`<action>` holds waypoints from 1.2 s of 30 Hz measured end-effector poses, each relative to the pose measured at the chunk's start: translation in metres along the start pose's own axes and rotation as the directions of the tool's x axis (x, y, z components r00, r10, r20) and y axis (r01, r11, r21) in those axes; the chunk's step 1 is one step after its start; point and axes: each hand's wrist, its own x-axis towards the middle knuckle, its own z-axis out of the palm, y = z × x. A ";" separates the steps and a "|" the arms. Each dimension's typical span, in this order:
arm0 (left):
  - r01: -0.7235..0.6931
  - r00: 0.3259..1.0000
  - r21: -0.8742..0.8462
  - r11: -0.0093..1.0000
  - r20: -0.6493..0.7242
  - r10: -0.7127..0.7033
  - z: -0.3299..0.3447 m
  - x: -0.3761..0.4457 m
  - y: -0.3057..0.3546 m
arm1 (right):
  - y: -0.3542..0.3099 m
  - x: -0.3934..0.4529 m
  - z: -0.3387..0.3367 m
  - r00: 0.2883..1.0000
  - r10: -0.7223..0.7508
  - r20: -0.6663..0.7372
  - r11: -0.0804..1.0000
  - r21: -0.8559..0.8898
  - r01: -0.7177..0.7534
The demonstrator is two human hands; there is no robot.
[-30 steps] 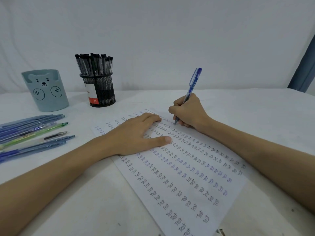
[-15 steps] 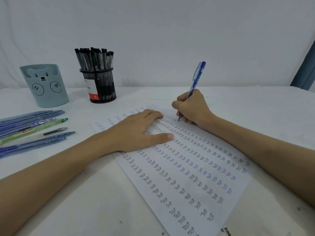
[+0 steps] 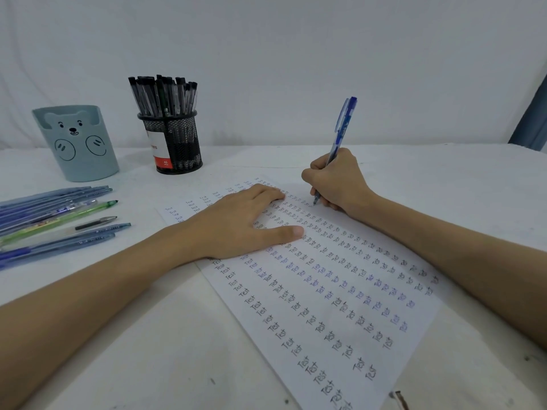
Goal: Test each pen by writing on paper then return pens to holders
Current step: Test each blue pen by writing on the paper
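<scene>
Two hands work the paper (image 3: 340,306): the left hand (image 3: 236,229) lies flat on it, fingers straight. The right hand (image 3: 337,182) grips a blue pen (image 3: 340,134), tip touching the sheet's far end, well apart from both holders.

The paper (image 3: 340,291) carries the handwritten word "Test", repeated in slanting columns across the sheet. Most entries are in black or grey ink; a band of entries near the middle of the sheet is in blue ink. The entries at the far end of the sheet are too small to read with certainty.

The black mesh holder (image 3: 177,143) bears a white and red label (image 3: 158,153). The red strip at the bottom of this label shows the number "40" with small lettering below it, which is illegible. The white part shows letters ending in "ens".

The loose pens (image 3: 59,214) on the surface carry printed markings that are too small to read.
</scene>
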 end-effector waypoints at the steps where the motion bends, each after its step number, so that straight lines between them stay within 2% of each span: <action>1: -0.001 1.000 0.000 1.000 0.001 0.001 0.000 0.000 0.000 | 0.000 0.000 0.000 1.000 0.006 0.000 1.000 0.000 -0.006; 14: -0.001 1.000 0.004 1.000 0.008 0.001 -0.001 -0.001 0.000 | -0.002 -0.002 0.000 1.000 0.001 -0.016 1.000 -0.006 -0.001; 17: 0.005 1.000 0.020 1.000 0.019 -0.005 -0.001 -0.001 0.001 | -0.003 0.000 -0.003 0.994 0.104 -0.026 0.990 0.101 -0.101; 20: 0.018 1.000 0.034 0.999 0.006 -0.018 -0.002 -0.002 0.000 | -0.007 0.003 -0.015 0.963 0.259 0.078 0.926 0.263 -0.270; 23: 0.076 0.996 0.151 0.986 -0.062 -0.067 -0.003 -0.005 -0.001 | -0.008 0.007 -0.028 0.945 0.288 0.152 0.909 0.265 -0.320; 27: 0.121 0.993 0.190 0.974 -0.010 -0.121 -0.005 -0.006 -0.001 | -0.009 0.009 -0.041 0.955 0.245 0.168 0.906 0.312 -0.287; 31: 0.078 0.996 0.117 0.990 0.038 -0.082 -0.005 -0.006 0.000 | -0.014 0.006 -0.045 0.966 0.196 0.166 0.934 0.270 -0.236; 36: 0.080 0.996 0.010 0.997 0.032 -0.080 -0.006 -0.007 0.004 | -0.017 0.000 -0.038 0.988 0.058 0.142 0.972 0.220 -0.088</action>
